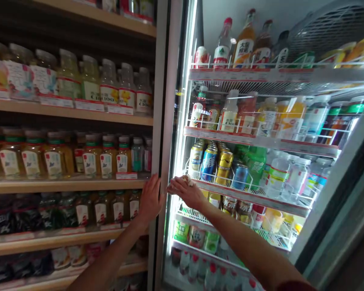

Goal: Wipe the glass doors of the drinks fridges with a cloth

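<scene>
right hand (182, 190) closed on a pale cloth (188, 181) at the edge of a lit cooler (261, 75)

through the head camera i had the cloth near the middle of my view, crumpled and poking out along the upper side of the right hand. the fingers there were curled and grasping it. their tips were at the inner side of the upright frame (168, 133); whether they pressed on it or stopped just beside it, i could not tell. the left hand (151, 198) was just to the left, its fingers released and pointing upward, laid against the same frame.

right beside the right hand ran a bright light strip (188, 72), down the cooler's left side. just past the cloth i saw blue cans (208, 163) and gold cans (224, 166) behind a wire rail, with green bottles (252, 165) farther right. juice bottles (229, 115) filled the shelf above, and taller glass bottles (245, 45) stood on the top one. green packs (181, 231) sat lower down.

on the left hand's side were wooden shelves (63, 185), holding amber bottles with green caps (91, 158), clear bottles with pale lids (108, 83) above those, and dark packets (24, 218) below.
</scene>
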`<state>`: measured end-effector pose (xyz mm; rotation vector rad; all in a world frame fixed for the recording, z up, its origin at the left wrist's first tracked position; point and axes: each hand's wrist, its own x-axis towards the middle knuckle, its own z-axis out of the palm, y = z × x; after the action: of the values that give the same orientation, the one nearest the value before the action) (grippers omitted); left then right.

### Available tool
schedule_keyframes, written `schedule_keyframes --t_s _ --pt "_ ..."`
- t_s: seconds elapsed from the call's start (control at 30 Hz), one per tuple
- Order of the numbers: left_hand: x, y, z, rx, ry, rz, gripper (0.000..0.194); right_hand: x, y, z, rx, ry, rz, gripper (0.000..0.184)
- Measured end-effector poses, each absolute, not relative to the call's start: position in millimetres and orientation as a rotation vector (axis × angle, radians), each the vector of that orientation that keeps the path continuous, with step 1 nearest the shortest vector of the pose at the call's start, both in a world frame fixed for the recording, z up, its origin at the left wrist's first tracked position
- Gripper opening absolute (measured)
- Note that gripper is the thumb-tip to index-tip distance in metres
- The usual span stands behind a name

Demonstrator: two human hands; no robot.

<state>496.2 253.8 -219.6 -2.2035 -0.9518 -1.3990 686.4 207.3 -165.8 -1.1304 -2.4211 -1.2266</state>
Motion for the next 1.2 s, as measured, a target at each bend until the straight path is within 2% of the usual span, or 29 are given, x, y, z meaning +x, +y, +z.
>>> schedule_keyframes --t_s 0.2,0.37,0.53,0.67,0.77,0.87,1.03,1.1,1.2 --pt "520.7 237.5 -181.4 -2.260 -0.799 -1.731 0.053 686.9 225.5 -76.1 -1.295 -1.932 -1.286 0.057" --pt "582.0 223.8 -147.1 -2.375 -0.553 -2.039 0.054 697.1 212.6 -81.8 -1.213 -2.019 -1.347 0.049" --pt "631.1 229.7 -116.6 -2.203 -0.567 -2.273 0.055 745.3 166.2 -71.2 -1.183 -2.086 -1.405 0.053" --pt "645.0 245.9 -69.6 -1.882 -0.626 -2.280 0.057 819.1 110.3 -24.4 -1.315 -1.681 -1.606 0.054" --pt "655.8 250.0 -42.6 -1.701 -0.649 -2.273 0.047 872.5 77.1 1.5 -1.386 -1.245 -1.660 0.053" --pt "674.5 238.2 -40.8 -1.776 -0.428 -2.102 0.036 903.7 60.6 3.5 -1.422 -1.126 -1.645 0.051" --pt "683.3 225.3 -54.8 -1.992 0.034 -1.647 0.045 912.4 58.5 -11.5 -1.427 -1.188 -1.629 0.047" --pt "669.0 238.6 -43.4 -1.959 -0.008 -1.713 0.044 911.6 59.6 -12.3 -1.412 -1.183 -1.639 0.046" --pt "647.5 264.9 -8.8 -1.777 -0.260 -2.041 0.041 911.6 60.2 -10.2 -1.404 -1.164 -1.660 0.046"
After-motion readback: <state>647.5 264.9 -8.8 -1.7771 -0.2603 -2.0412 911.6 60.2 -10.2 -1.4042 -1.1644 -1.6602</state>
